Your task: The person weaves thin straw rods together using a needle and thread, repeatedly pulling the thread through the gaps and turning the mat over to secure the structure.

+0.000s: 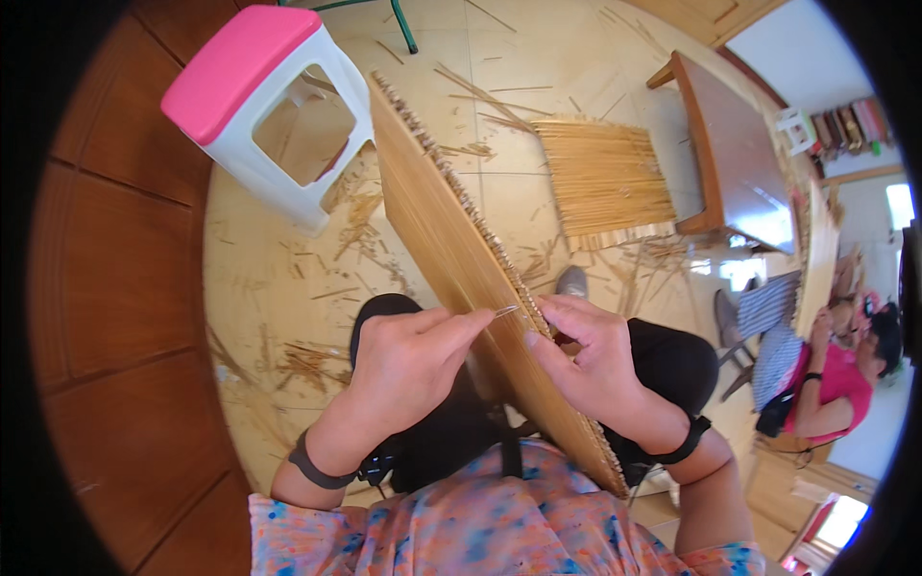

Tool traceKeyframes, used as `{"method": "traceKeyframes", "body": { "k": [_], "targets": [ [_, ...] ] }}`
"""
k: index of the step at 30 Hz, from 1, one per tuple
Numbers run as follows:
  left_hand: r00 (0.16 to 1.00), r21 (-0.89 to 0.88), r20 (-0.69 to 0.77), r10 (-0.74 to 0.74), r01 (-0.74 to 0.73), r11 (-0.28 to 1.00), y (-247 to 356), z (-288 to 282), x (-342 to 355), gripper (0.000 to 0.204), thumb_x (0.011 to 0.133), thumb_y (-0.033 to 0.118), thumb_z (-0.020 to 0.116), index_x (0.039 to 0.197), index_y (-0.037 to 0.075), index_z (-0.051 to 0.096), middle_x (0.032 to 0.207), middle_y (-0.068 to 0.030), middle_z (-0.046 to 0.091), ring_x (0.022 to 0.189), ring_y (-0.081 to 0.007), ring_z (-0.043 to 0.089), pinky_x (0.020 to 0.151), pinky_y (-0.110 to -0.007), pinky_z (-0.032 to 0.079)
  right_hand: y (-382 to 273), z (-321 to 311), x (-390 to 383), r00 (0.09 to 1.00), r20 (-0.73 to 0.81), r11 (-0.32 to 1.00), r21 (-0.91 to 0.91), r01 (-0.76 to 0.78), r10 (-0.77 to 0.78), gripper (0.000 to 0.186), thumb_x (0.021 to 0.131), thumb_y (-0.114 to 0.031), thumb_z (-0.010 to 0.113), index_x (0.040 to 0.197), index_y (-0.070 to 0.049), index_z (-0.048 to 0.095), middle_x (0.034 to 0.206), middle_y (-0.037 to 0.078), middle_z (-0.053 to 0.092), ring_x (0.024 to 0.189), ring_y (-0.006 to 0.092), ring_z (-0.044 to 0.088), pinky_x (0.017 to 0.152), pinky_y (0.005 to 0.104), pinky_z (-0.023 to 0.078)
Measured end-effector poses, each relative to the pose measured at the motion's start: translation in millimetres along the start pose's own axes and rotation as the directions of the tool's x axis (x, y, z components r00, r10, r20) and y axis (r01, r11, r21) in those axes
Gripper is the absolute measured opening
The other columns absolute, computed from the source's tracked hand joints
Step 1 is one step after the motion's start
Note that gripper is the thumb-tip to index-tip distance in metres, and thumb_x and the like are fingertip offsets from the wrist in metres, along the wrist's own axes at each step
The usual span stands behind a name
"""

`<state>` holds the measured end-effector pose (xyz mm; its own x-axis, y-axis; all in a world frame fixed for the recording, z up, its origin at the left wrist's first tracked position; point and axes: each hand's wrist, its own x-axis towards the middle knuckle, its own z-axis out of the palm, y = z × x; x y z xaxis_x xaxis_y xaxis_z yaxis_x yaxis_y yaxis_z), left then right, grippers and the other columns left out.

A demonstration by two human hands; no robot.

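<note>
A long, flat tan panel [442, 250], with a rough, beaded-looking edge of short ends along one side, stands slanted between my knees. My left hand [408, 360] pinches a thin metallic, needle-like tool [505, 310], whose tip lies at the panel's rough edge. My right hand [586, 355] grips that edge just right of the tool, thumb on the flat face and forefinger curled over the top. What lies under the right hand's fingers is hidden.
A white stool [240, 154] with pink seat stands upper left, beside wooden doors [125, 269]. A slatted mat [605, 182] and loose sticks lie on the floor [490, 211]. A wooden table [730, 154] stands right. Another person [831, 403] in pink sits far right holding a similar panel.
</note>
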<state>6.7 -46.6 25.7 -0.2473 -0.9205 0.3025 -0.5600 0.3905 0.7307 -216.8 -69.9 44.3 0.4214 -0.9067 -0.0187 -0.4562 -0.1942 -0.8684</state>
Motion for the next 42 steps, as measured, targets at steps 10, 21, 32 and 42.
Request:
{"method": "traceKeyframes", "body": {
  "k": [10, 21, 32, 42],
  "targets": [
    [0.963, -0.013, 0.197, -0.184, 0.190, 0.982, -5.1, -52.8, -46.2, 0.028, 0.080, -0.006, 0.071, 0.106, 0.003, 0.076, 0.058, -0.0056, 0.054, 0.048, -0.0171, 0.053, 0.046, -0.031, 0.040, 6.9, 35.7, -15.5, 0.950, 0.254, 0.955, 0.275, 0.108, -0.180, 0.064, 0.085, -0.022, 0.073, 0.141, 0.001, 0.053, 0.130, 0.021, 0.051, 0.116, 0.0361, 0.056, 0.097, 0.0398, 0.048],
    [0.946, -0.007, 0.254, -0.202, 0.210, 0.978, -3.4, -64.3, -58.0, 0.030, 0.077, -0.008, 0.070, 0.105, 0.001, 0.075, 0.054, -0.0037, 0.047, 0.044, -0.0161, 0.048, 0.043, -0.030, 0.036, 8.6, 45.0, -20.5, 0.947, 0.266, 0.922, 0.381, 0.070, -0.182, 0.076, 0.077, -0.020, 0.080, 0.143, 0.001, 0.049, 0.131, 0.021, 0.049, 0.117, 0.0360, 0.054, 0.098, 0.0399, 0.048],
    [0.932, 0.060, 0.281, -0.231, 0.223, 0.973, 5.1, -69.8, -57.5, 0.029, 0.076, -0.009, 0.070, 0.104, 0.000, 0.074, 0.053, -0.0034, 0.044, 0.042, -0.0163, 0.045, 0.042, -0.030, 0.032, 12.9, 50.0, -25.3, 0.945, 0.266, 0.894, 0.445, 0.056, -0.192, 0.077, 0.075, -0.018, 0.080, 0.143, 0.002, 0.048, 0.130, 0.021, 0.048, 0.116, 0.0365, 0.054, 0.097, 0.0413, 0.047],
    [0.893, 0.152, 0.291, -0.342, 0.310, 0.939, 28.0, -76.8, -53.0, 0.031, 0.076, -0.010, 0.068, 0.104, 0.000, 0.076, 0.052, -0.0037, 0.045, 0.041, -0.0159, 0.045, 0.042, -0.029, 0.033, 11.9, 54.8, -25.1, 0.939, 0.275, 0.894, 0.443, 0.067, -0.207, 0.080, 0.073, -0.018, 0.080, 0.144, -0.002, 0.049, 0.129, 0.020, 0.047, 0.116, 0.0357, 0.053, 0.096, 0.0413, 0.047]
  ]
}}
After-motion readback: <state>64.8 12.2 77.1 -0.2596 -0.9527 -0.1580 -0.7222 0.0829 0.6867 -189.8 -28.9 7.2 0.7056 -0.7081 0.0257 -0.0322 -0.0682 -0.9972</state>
